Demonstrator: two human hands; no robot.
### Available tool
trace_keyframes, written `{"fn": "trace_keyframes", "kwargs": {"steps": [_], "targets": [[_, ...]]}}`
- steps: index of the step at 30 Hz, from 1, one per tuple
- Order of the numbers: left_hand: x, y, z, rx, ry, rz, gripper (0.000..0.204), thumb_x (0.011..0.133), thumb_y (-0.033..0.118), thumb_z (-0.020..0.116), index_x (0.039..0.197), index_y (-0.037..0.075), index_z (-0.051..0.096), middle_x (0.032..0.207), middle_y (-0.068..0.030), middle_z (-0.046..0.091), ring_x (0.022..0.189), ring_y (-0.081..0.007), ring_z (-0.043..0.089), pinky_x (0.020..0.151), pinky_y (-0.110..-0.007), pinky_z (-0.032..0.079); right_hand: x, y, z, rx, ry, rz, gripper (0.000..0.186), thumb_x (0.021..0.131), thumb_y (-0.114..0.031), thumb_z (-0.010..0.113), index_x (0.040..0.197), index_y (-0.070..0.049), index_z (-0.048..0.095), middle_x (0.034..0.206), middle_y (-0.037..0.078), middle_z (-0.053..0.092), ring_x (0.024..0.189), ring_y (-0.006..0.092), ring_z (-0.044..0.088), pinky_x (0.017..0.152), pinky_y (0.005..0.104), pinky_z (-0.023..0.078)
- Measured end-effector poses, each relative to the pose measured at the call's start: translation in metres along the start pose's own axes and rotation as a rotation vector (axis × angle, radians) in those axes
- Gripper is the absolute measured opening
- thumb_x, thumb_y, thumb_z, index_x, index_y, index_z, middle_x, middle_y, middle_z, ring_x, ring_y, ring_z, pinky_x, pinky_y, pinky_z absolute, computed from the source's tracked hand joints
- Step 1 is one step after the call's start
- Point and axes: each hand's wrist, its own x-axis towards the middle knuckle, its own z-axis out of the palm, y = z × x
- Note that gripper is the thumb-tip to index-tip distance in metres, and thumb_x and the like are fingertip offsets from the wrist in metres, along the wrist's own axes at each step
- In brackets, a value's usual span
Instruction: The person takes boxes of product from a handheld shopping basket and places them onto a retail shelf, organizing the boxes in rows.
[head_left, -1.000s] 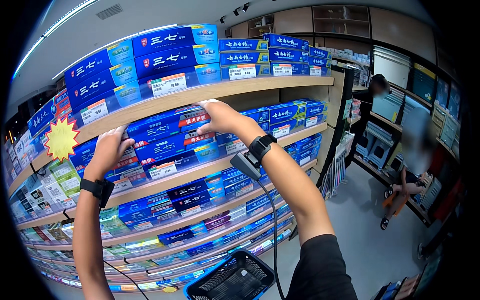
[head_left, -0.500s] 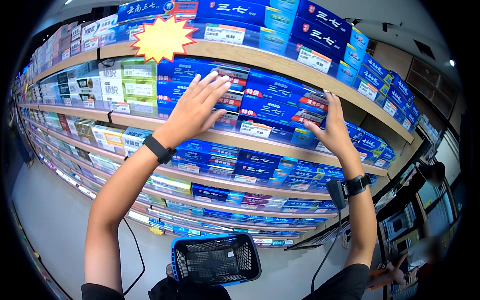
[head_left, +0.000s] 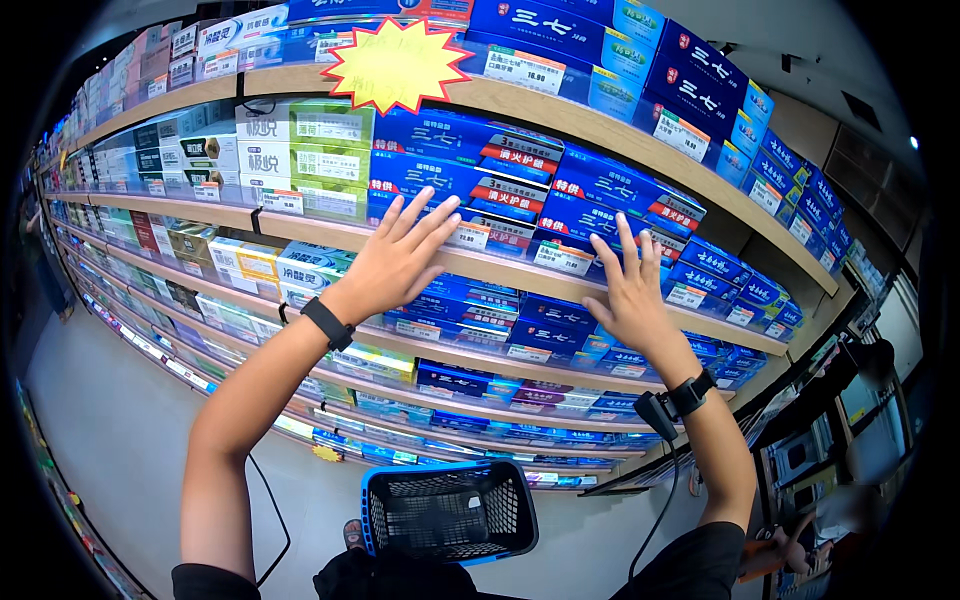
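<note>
My left hand [head_left: 398, 258] is open, its fingers spread in front of the shelf edge below a stack of blue toothpaste boxes with red ends [head_left: 425, 175]. To the right, my right hand [head_left: 632, 295] is open too, fingers apart and pointing up, before a second stack of blue toothpaste boxes [head_left: 590, 180]. Neither hand holds anything. Whether the fingertips touch the shelf or boxes, I cannot tell. A dark band circles each wrist, and a cable hangs from the right one.
Several wooden-edged shelves [head_left: 480, 262] carry rows of boxes. White-and-green boxes [head_left: 330, 160] stand left of the blue stacks. A yellow starburst sign [head_left: 395, 68] hangs from the upper shelf. Below me is a black basket with a blue rim [head_left: 365, 512]. Another person [head_left: 790, 548] appears at lower right.
The right hand has moved left and down from the boxes' right end, closer to the left hand. The left hand has lowered from the box fronts toward the shelf edge. The view has shifted slightly.
</note>
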Motion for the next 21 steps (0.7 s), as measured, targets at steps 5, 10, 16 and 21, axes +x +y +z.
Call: {"fn": "trace_keyframes", "kwargs": {"steps": [5,10,16,21], "targets": [[-0.046,-0.036,-0.008,0.02,-0.063,-0.045,0.074,0.088,0.028,0.066,0.15,0.005,0.032,0.161,-0.014,0.024,0.149,-0.0395,0.016,0.119,-0.057,0.016,0.029,-0.054,0.004,-0.087,-0.08,-0.084,0.089,0.077,-0.031,0.08,0.152,-0.019,0.033,0.162,0.017,0.012,0.143,0.0497,0.017,0.116,0.0642,0.014],[-0.101,-0.09,-0.018,0.015,-0.099,-0.061,0.077,0.089,0.027,0.065,0.153,0.006,0.028,0.162,-0.0147,0.02,0.15,-0.0406,0.013,0.119,-0.057,0.016,0.053,-0.122,0.026,-0.116,-0.148,-0.156,0.094,0.075,-0.034,0.079,0.153,-0.017,0.03,0.162,0.016,0.015,0.142,0.0478,0.023,0.116,0.0617,0.016],[-0.146,-0.144,-0.023,0.014,-0.102,-0.079,0.079,0.088,0.025,0.065,0.154,0.006,0.027,0.162,-0.0151,0.019,0.15,-0.0412,0.012,0.12,-0.056,0.011,0.092,-0.186,0.039,-0.123,-0.188,-0.146,0.097,0.076,-0.034,0.078,0.154,-0.011,0.025,0.162,0.015,0.017,0.144,0.0443,0.023,0.117,0.0606,0.014],[-0.174,-0.173,-0.017,0.016,-0.064,-0.065,0.08,0.088,0.025,0.066,0.154,0.007,0.026,0.163,-0.0148,0.018,0.15,-0.0416,0.012,0.12,-0.057,0.009,0.119,-0.226,0.049,-0.09,-0.151,-0.155,0.095,0.075,-0.033,0.078,0.152,-0.01,0.028,0.161,0.017,0.02,0.143,0.044,0.024,0.117,0.0598,0.015]]}}
